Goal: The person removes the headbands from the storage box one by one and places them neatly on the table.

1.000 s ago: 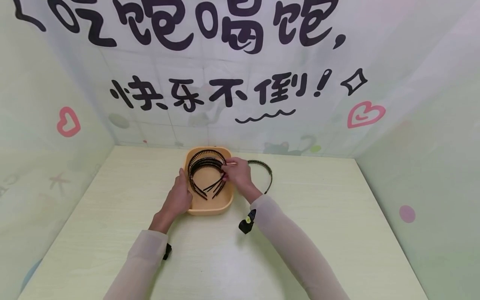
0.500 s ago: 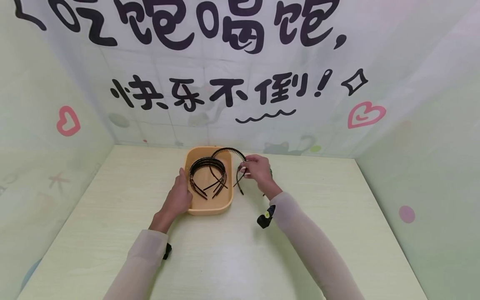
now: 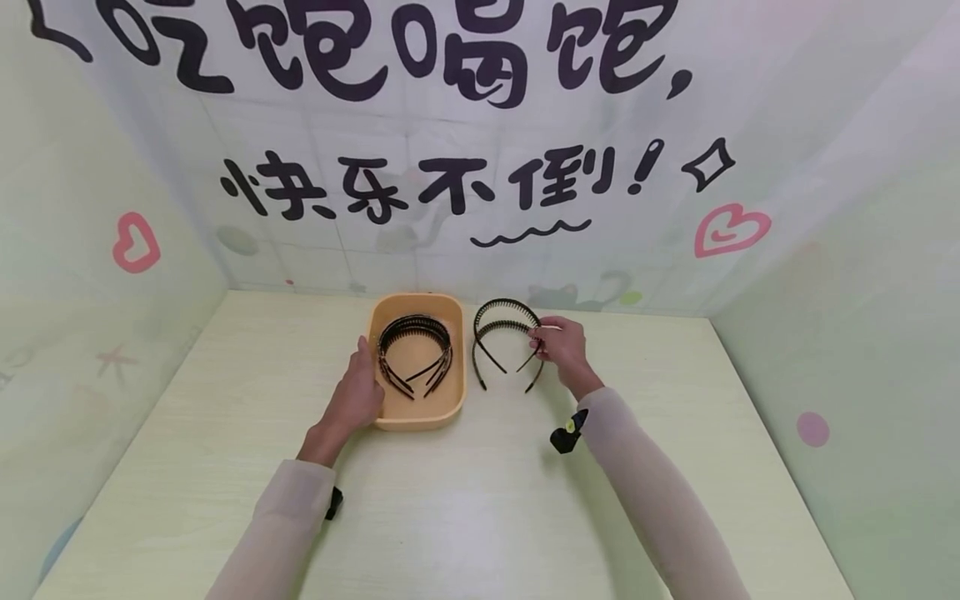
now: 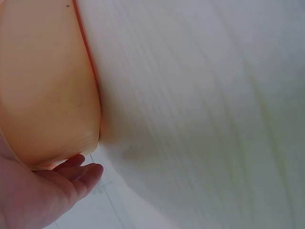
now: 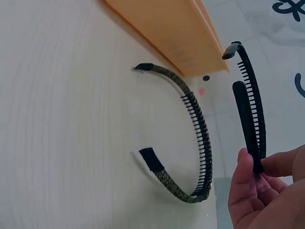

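Note:
In the head view my left hand [image 3: 357, 390] holds the left wall of a light orange plastic tray [image 3: 418, 423]. Its curled fingers [image 4: 88, 179] lie against the tray's side in the left wrist view. Several black toothed headbands [image 3: 415, 328] lie bunched inside. To the right of the tray, my right hand [image 3: 566, 347] pinches another black toothed headband [image 5: 257, 109] by one side, between thumb and fingers. Raised off the table, it overlaps a second headband [image 5: 205, 148] in the head view. That one, with speckled arms and black tips, lies on the table.
The pale wooden table [image 3: 450, 517] runs back to a printed curtain wall [image 3: 420, 258] with large black characters. Similar side walls [image 3: 847, 350] flank it left and right. The tray stands near the table's back edge.
My right hand has lifted one headband out of the tray and carried it rightward, over the headband lying on the table. The left hand and tray have stayed in place.

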{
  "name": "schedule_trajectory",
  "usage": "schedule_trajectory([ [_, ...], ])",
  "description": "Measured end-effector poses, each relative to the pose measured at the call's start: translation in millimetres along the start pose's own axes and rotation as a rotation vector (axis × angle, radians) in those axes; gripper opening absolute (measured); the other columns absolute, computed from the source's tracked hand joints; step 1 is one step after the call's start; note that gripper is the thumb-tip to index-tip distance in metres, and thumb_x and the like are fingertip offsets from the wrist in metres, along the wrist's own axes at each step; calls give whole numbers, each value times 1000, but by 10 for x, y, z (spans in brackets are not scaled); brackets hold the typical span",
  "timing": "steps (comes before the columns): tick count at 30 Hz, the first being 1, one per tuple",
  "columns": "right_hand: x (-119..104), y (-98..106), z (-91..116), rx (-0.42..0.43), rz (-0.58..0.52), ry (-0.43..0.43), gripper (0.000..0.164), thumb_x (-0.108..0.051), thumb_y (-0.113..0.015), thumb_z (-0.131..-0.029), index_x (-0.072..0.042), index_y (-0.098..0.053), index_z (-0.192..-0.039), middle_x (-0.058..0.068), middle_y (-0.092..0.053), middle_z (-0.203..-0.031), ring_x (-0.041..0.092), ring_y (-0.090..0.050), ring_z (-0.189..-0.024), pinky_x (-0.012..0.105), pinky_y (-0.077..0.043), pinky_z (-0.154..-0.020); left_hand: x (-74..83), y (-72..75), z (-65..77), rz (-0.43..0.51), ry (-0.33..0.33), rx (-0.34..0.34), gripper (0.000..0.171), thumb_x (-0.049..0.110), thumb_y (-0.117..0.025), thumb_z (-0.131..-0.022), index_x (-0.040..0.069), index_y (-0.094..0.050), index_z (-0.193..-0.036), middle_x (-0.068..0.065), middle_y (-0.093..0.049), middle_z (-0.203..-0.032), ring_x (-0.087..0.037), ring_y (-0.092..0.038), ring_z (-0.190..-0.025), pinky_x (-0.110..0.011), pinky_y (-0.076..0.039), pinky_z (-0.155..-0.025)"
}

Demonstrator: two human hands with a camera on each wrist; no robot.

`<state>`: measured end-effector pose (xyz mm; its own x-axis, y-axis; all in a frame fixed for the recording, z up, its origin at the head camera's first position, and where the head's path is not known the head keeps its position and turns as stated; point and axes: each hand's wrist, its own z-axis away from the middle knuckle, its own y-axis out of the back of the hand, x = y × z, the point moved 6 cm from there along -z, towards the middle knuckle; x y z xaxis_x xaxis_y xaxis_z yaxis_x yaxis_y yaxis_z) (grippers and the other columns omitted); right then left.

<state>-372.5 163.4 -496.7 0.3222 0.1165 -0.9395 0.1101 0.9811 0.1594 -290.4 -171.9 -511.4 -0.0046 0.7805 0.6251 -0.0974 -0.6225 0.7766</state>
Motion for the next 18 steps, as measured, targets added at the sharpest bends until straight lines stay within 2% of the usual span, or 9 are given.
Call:
schedule_trajectory([
  [2, 37, 85, -31, 21, 3, -9, 30, -9, -62, -96, -3, -62, -125, 23, -68, -119, 24, -70, -84, 29, -56, -66, 3, 0, -1, 3, 4, 2, 77, -1, -39, -95, -9, 11, -153, -38, -15, -155, -46, -52, -113, -55, -47, -91],
  [4, 65, 171, -49, 44, 1, -18, 31, -9, -62, -95, -2, -63, -125, 23, -69, -117, 20, -70, -80, 30, -57, -69, 4, -2, -1, 4, 6, 5, 77, -1, -39, -95, -8, 10, -154, -38, -15, -155, -47, -51, -115, -55, -47, -91],
  [10, 149, 429, -85, 100, 1, -33, 31, -8, -62, -95, 0, -62, -125, 18, -72, -111, 8, -67, -67, 24, -55, -60, 1, -11, -1, 2, 2, 5, 76, -2, -38, -95, -9, 11, -153, -39, -17, -153, -48, -50, -117, -56, -46, -92],
  [18, 256, 696, -100, 146, 13, -65, 32, -7, -61, -95, 2, -60, -127, 10, -73, -99, 6, -67, -66, 22, -54, -57, 4, -13, -6, -1, 1, 10, 76, -1, -38, -95, -8, 10, -154, -38, -18, -153, -45, -53, -110, -54, -48, -89],
])
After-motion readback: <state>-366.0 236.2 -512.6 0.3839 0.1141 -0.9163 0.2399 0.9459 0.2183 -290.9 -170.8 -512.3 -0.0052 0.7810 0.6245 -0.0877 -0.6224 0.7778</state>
